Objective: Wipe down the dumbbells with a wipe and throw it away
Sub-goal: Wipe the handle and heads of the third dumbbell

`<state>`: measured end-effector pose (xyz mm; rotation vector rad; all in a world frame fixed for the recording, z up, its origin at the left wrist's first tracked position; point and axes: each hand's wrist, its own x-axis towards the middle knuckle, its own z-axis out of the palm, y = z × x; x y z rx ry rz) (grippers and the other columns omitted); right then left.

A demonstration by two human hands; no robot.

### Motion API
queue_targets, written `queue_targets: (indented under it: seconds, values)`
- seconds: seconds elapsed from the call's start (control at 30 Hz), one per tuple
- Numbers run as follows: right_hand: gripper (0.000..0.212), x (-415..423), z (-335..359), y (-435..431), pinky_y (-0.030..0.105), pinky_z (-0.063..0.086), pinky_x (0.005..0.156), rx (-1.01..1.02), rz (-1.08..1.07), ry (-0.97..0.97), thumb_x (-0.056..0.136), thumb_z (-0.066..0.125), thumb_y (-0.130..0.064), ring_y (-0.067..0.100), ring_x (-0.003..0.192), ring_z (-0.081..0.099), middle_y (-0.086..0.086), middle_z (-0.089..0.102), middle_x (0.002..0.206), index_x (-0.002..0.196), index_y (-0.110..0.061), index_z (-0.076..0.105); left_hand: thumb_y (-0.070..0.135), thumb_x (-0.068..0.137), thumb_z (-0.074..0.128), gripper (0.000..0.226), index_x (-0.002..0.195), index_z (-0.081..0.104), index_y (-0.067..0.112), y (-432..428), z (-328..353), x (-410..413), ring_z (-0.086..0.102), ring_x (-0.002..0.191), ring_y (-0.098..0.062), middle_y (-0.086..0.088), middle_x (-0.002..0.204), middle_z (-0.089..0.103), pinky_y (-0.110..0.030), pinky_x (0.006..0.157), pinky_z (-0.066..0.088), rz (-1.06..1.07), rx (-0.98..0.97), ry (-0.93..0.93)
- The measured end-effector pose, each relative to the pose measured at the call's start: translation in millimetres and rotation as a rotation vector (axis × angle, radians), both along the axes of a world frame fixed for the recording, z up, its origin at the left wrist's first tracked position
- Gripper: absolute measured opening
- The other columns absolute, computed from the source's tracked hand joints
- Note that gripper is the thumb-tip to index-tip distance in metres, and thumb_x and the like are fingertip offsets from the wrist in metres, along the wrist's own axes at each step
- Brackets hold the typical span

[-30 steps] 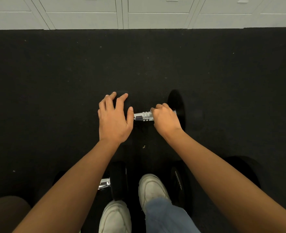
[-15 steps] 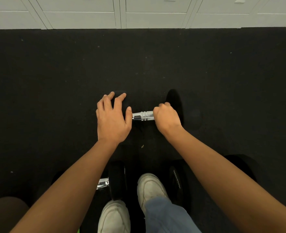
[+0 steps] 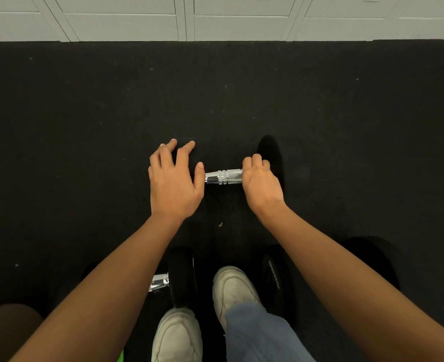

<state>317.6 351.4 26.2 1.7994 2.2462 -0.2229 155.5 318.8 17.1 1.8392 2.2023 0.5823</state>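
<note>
Dumbbell (image 3: 223,176) on the floor (image 3: 85,152): left hand (image 3: 173,184) splayed over one head, right hand (image 3: 261,184) clenched round its handle, wipe possibly hidden inside.

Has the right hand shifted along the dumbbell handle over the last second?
Yes, slightly. The right hand has slid rightward along the handle, away from the grooved rings, so more bare chrome shows between them.

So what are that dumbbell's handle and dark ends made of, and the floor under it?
The dumbbell handle looks like polished, chromed metal: bright glints, ringed grooves and a rough knurled patch. The dumbbell end is matte black without shine, probably rubber or a coating over metal. The floor is dull black with pale flecks, likely rubber gym matting, though carpet can't be ruled out.
</note>
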Motion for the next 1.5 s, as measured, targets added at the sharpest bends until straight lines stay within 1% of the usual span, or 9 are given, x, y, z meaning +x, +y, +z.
queue_targets:
  seconds: [0.13,0.2,0.4,0.6,0.83,1.0,1.13,1.27,1.5]
  values:
    - [0.041,1,2,1,0.027,0.045,0.063,0.022,0.012,-0.052,0.084,0.060,0.001,0.022,0.099,0.054,0.012,0.046,0.118,0.119,-0.005,0.039,0.042,0.091,0.038,0.051,0.137,0.042,0.021,-1,0,0,0.032,0.132,-0.031,-0.013,0.142,0.038,-0.044,0.104,0.035,0.002,-0.002,-0.006]
    - [0.039,3,3,2,0.026,0.042,0.060,0.030,0.041,-0.072,0.085,0.059,0.000,0.022,0.096,0.056,0.012,0.048,0.116,0.118,-0.005,0.040,0.043,0.091,0.036,0.051,0.136,0.043,0.020,-2,0,0,0.033,0.131,-0.031,-0.014,0.141,0.039,-0.044,0.103,0.036,-0.005,0.007,-0.003]
    - [0.042,4,5,2,0.027,0.045,0.068,0.002,0.119,0.003,0.084,0.058,0.003,0.023,0.103,0.052,0.011,0.046,0.121,0.121,-0.007,0.041,0.045,0.090,0.034,0.053,0.136,0.043,0.020,0,-1,0,0.034,0.130,-0.032,-0.014,0.140,0.040,-0.044,0.102,0.037,0.000,0.012,0.003]
    - [0.040,5,1,4,0.029,0.048,0.071,0.019,0.012,-0.016,0.084,0.058,0.004,0.026,0.106,0.050,0.014,0.047,0.120,0.120,-0.005,0.041,0.043,0.091,0.037,0.051,0.136,0.042,0.021,1,-1,0,0.033,0.131,-0.031,-0.013,0.141,0.038,-0.044,0.103,0.036,0.004,0.001,0.001]
    - [0.039,7,1,2,0.032,0.048,0.081,0.006,0.073,0.089,0.086,0.056,0.002,0.025,0.108,0.048,0.012,0.047,0.122,0.122,-0.007,0.044,0.042,0.091,0.037,0.050,0.136,0.042,0.021,0,-1,0,0.032,0.131,-0.031,-0.013,0.141,0.038,-0.044,0.103,0.036,0.003,0.008,0.000]
    - [0.039,9,1,-3,0.030,0.047,0.078,0.014,0.072,0.127,0.088,0.051,0.003,0.024,0.109,0.048,0.011,0.047,0.122,0.126,-0.006,0.046,0.042,0.091,0.037,0.050,0.136,0.043,0.020,0,-2,0,0.033,0.131,-0.031,-0.014,0.140,0.039,-0.044,0.102,0.037,0.002,0.021,0.003]
    - [0.040,9,-1,-3,0.030,0.047,0.082,0.021,0.019,0.129,0.089,0.052,0.001,0.023,0.110,0.048,0.011,0.050,0.122,0.128,-0.006,0.045,0.042,0.091,0.037,0.050,0.136,0.043,0.020,-1,-2,0,0.034,0.130,-0.031,-0.014,0.140,0.039,-0.044,0.102,0.036,-0.001,0.020,0.009]
    - [0.042,-5,-2,-1,0.030,0.044,0.094,-0.010,0.098,0.226,0.089,0.049,0.004,0.022,0.118,0.046,0.008,0.053,0.126,0.130,-0.007,0.049,0.041,0.092,0.039,0.049,0.137,0.042,0.020,-2,-2,0,0.033,0.131,-0.032,-0.014,0.141,0.039,-0.045,0.103,0.037,-0.003,0.010,0.014]
    - [0.042,-33,-4,-3,0.030,0.043,0.098,-0.033,0.226,0.288,0.089,0.053,-0.003,0.021,0.121,0.045,0.009,0.051,0.128,0.131,-0.008,0.049,0.042,0.092,0.038,0.050,0.136,0.042,0.020,-1,-1,0,0.035,0.130,-0.032,-0.014,0.141,0.039,-0.046,0.102,0.038,-0.006,0.015,0.020]
